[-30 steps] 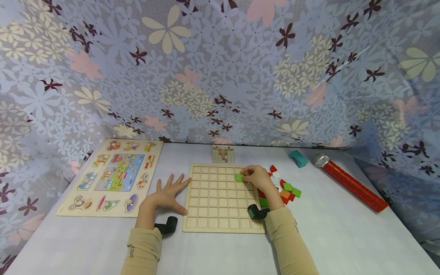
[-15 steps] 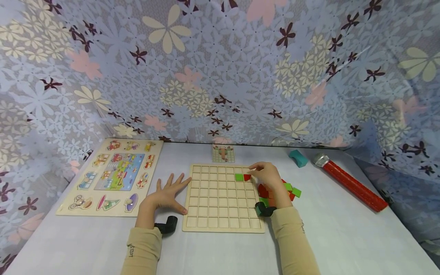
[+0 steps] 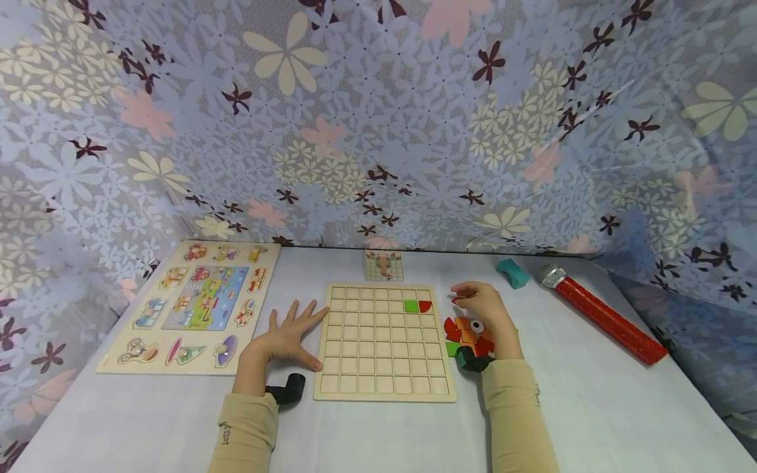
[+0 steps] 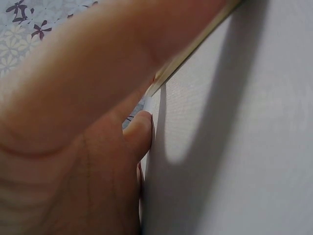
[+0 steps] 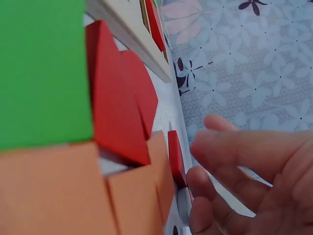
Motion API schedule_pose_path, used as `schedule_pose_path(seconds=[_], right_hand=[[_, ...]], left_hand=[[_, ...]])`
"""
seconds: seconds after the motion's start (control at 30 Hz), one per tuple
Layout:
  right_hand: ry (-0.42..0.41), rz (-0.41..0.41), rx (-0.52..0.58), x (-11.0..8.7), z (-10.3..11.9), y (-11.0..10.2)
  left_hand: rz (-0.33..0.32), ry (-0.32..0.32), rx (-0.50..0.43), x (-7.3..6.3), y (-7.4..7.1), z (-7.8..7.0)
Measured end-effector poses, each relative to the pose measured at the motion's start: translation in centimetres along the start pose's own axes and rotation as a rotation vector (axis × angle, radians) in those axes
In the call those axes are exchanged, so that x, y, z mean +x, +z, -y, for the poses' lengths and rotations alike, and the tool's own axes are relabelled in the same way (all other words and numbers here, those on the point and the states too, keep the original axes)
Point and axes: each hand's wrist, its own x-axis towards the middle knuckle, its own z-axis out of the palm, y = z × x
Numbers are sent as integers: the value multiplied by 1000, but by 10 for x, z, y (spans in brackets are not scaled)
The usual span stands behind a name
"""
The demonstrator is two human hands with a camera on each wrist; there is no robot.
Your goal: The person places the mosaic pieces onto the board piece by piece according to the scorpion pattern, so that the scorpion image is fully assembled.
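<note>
Right hand (image 3: 485, 305) has pulled off to the right since half a second ago, away from the red quarter-circle (image 3: 424, 307), which is now fully visible in its cell. So the gridded wooden board (image 3: 384, 365) has two cells filled: that one, plus a green square (image 3: 411, 306) just left of it, both in the second row from the far edge.

Another red piece (image 5: 177, 159) sits right at the fingertips of that hand, past the board's right edge. Fingers are bent with a narrow gap, but honestly can't tell if they're pinching it or just next to it. Nearer the person, partly under the wrist, is a loose heap: orange pieces (image 3: 466, 336), red ones, a green bit (image 3: 452, 349) and a white disc with a black dot (image 3: 477, 326).

Left hand (image 3: 285, 338) is spread wide, holding nothing, a fingertip and the thumb against the board's left edge.

Further out, a small pattern card (image 3: 384, 265) lies just beyond the board. Off left is a puzzle tray (image 3: 168, 366) with picture pieces around a town scene (image 3: 206, 297). Over right: a teal arch block (image 3: 513, 274) and a red microphone (image 3: 609, 322) with a silver head, all on a white cloth (image 3: 378, 437).
</note>
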Motion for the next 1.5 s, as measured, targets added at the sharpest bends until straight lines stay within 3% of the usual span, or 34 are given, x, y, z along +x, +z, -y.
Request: schedule_pose_path(seconds=[0.4,0.57,0.9,1.13,1.5], right_hand=[[0,-50,-152,-2,-1,2],[-9,-68,-146,-1,-1,1],[-49,-103,-40,0,6,0],[-31,-49,71,-2,14,0],[-109,34,157,-6,32,13]], left_hand=[[-1,6,2,-1,-1,0],[-5,7,3,-1,-1,1],[-1,6,-6,0,-2,0],[-6,8,-5,-1,-1,-1],[-4,2,2,0,0,0]])
